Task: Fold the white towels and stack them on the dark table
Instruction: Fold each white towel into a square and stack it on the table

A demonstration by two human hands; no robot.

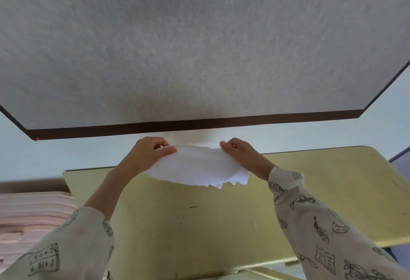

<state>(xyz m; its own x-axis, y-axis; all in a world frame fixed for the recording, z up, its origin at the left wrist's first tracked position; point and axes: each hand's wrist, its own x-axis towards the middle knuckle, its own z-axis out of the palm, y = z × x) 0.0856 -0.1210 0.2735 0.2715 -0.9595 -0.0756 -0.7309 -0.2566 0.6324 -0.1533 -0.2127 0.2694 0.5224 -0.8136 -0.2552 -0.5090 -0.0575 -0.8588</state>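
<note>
Patterned sleeves reach over the yellow table, where the left hand and right hand pinch opposite ends of a stack of white towels, its long axis left-right, just short of the dark table's near edge.

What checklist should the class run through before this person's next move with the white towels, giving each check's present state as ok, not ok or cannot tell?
1. Left hand grips one end of the white towels: ok.
2. Right hand grips the other end: ok.
3. Towel edges lined up: not ok, staggered corners stick out at the lower right edge.
4. Bare space on the table ahead for setting them down: ok.
5. Towels already resting on that table: not ok, they hang between the hands above the yellow surface.
6. Number of towels in the bundle: cannot tell.
</note>
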